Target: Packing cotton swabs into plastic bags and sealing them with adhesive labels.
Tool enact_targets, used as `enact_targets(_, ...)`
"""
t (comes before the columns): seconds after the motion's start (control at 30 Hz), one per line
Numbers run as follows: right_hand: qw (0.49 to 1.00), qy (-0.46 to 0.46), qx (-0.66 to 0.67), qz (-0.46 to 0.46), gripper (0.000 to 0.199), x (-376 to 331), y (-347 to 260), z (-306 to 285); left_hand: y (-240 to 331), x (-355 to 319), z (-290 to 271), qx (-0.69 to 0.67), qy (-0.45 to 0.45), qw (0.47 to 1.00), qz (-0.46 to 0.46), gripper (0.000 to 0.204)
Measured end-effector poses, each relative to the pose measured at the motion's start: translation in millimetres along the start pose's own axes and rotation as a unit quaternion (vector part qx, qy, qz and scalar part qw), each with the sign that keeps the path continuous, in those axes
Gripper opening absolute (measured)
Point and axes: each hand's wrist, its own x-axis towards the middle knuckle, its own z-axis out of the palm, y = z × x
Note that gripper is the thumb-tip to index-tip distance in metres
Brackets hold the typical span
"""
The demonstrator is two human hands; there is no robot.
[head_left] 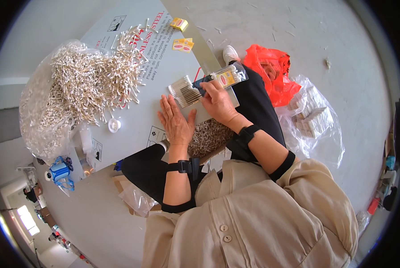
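A row of cotton swabs (185,92) lies side by side near the table's right edge. My left hand (178,121) rests flat beside it, fingers stretched and thumb apart, holding nothing. Closed in a pinch, my right hand (218,103) grips a dark flat strip (201,83) at the right end of the row. Just beyond its knuckles is a clear pack of cotton swabs (229,77) with a yellow label. My fingers hide part of the strip, so I cannot tell its full shape.
Loose cotton swabs (90,76) spill from a plastic bag on the left. Near them stands a small white cup (114,125). Yellow cards (182,45) lie at the back. A box of swabs (211,136) sits below the table edge; a red bag (271,71) and bagged packs (315,117) lie right.
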Motion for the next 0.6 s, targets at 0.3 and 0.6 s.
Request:
enact_targets(0.3, 0.926, 0.050, 0.347, 0.140, 0.043, 23.7, 2.6, 32.6, 1.6, 39.0, 6.7, -0.468, 0.124, 0.873, -0.054, 0.076)
enact_targets(0.6, 0.914, 0.058, 0.381, 0.130, 0.045, 26.6, 14.3, 49.7, 2.8, 60.1, 19.7, -0.638, 0.149, 0.751, -0.085, 0.071)
